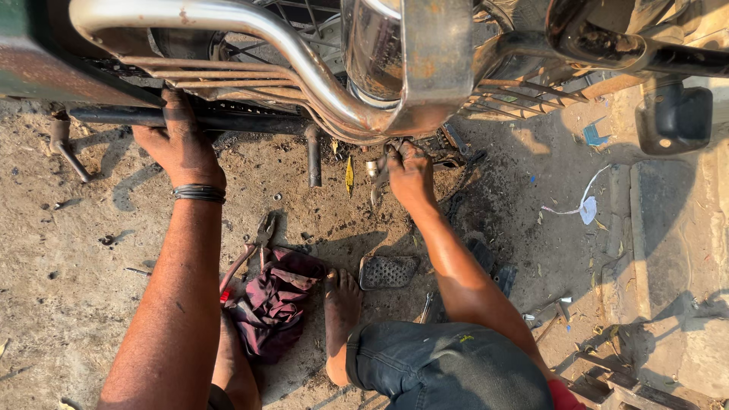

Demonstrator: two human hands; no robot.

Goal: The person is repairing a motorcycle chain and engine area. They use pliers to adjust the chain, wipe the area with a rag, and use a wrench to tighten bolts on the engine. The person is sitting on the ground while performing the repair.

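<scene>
I look down on a motorcycle (395, 68) from above, with its chrome guard bars and silver exhaust. My left hand (181, 144) grips a dark horizontal bar (114, 116) low on the bike's frame; a black band circles that wrist. My right hand (410, 173) reaches under the bike near the chain and is closed on a metal wrench (380, 181) pointing toward the ground. A small metal socket piece (371, 168) lies just left of that hand.
Pliers with red handles (254, 247) rest on a maroon rag (275, 300) on the dirt by my bare foot (340, 323). A ribbed metal foot plate (387, 272) lies nearby. Tools (558, 311) and scraps lie at right, beside a concrete kerb (668, 228).
</scene>
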